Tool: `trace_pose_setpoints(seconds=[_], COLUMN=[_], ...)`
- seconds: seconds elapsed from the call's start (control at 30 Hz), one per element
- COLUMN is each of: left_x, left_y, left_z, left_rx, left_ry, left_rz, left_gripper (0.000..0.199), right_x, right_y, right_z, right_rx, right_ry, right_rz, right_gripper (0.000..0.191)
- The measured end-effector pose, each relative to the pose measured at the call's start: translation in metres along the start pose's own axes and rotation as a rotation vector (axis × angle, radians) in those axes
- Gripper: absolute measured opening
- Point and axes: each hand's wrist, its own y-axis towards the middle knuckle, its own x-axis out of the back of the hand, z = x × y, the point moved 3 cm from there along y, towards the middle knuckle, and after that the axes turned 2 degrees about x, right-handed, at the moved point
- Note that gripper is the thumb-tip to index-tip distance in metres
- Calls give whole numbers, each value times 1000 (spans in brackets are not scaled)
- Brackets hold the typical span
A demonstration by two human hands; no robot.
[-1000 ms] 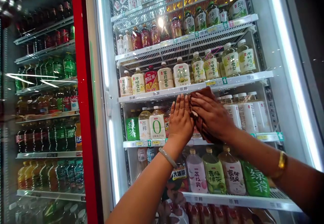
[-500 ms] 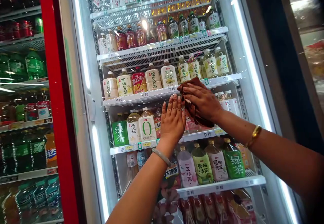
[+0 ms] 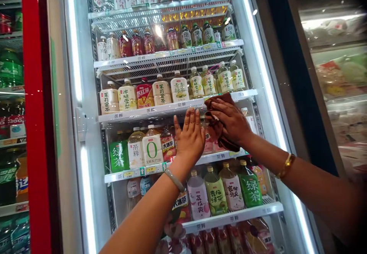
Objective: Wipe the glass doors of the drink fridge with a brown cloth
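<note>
My left hand (image 3: 189, 137) lies flat against the glass door of a lit drinks fridge, palm forward and fingers stretched upward. A grey-white bangle circles that wrist. To its right, my right hand (image 3: 233, 122) presses a crumpled brown cloth (image 3: 219, 100) on the same glass, fingers over the cloth. A gold bracelet (image 3: 287, 165) is on the right wrist. Behind the glass, a row of tea bottles (image 3: 180, 87) stands on the shelf just above the left fingertips. The hands partly hide the bottles on the shelf below.
Several white shelves (image 3: 177, 106) hold labelled bottles. The door handle (image 3: 80, 122) is on the left frame. A red-edged cooler (image 3: 36, 131) of sodas stands at far left, and another glass-fronted case (image 3: 341, 78) with bagged goods at right. Light reflections show on the glass.
The view has swung right, so the fridge appears further left. Against the shelves, my right hand and the cloth have slid right. The gap between my hands is wider; the left fingers are more spread.
</note>
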Motion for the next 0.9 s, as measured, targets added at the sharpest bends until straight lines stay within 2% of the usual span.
trace_pose_setpoints(seconds=[0.07,0.13,0.3,0.4,0.5,0.6,0.7,0.77,0.8,0.9], left_x=[-6,-12,-20,-22,-23,-24,-24,-24,-23,-23], left_y=[12,25,39,36,32,30,29,29,28,28], left_z=[-16,-30,-47,-51,-54,-54,-53,-53,-54,-56], left_rx=[-43,-69,-22,-25,-45,-84,-76,-66,-61,-68], left_ry=[-25,-52,-65,-50,-46,-61,-72,-84,-92,-106], left_rz=[18,34,26,12,3,2,-2,-7,-9,-11], left_gripper=[73,71,74,72,72,78,83,84,85,83], right_x=[6,10,26,33,29,24,30,38,41,40], right_y=[-15,-25,-20,-27,-39,-34,-26,-29,-33,-47], right_z=[-4,-8,-43,-55,-43,-35,-53,-69,-74,-70], right_rx=[-85,-84,152,37,-67,50,182,117,36,-224], right_ry=[-15,-7,71,-4,-52,14,72,53,24,-78], right_rz=[-35,-26,121,40,-51,32,117,67,13,-145], right_gripper=[38,39,37,40,42,37,32,33,34,37])
